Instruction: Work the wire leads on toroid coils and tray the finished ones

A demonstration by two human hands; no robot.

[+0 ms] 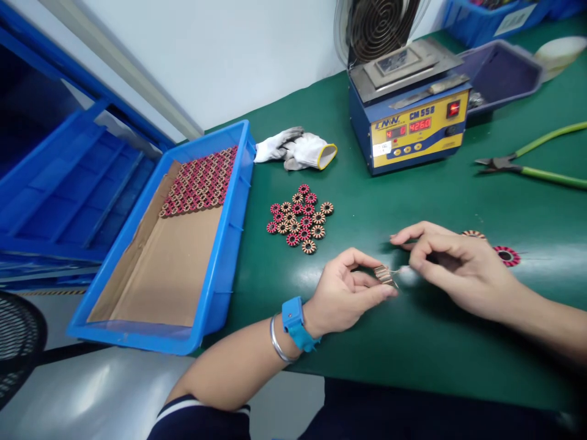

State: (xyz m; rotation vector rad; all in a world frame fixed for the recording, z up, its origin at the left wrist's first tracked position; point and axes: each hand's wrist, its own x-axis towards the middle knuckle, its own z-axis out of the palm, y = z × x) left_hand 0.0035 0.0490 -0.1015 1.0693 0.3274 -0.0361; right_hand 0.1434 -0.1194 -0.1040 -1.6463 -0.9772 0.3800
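My left hand (342, 290) pinches a copper-wound toroidal coil (384, 275) on edge between thumb and fingers, just above the green table. Thin wire leads stick out from the coil's right side. My right hand (458, 263) is closed close to those leads, thumb against fingers. A small whitish blur lies at its fingertips, and I cannot make out what it is. Beside and partly behind the right hand lie a red toroidal coil (507, 256) and a copper one (474, 234), the latter partly hidden.
Several loose coils (302, 221) lie left of centre. A blue bin (238, 201) holds rows of coils on cardboard. Behind are white gloves (309, 151) and a solder pot (415, 137) with a lit display. Green-handled cutters (550, 174) and a purple tray (504, 76) are right.
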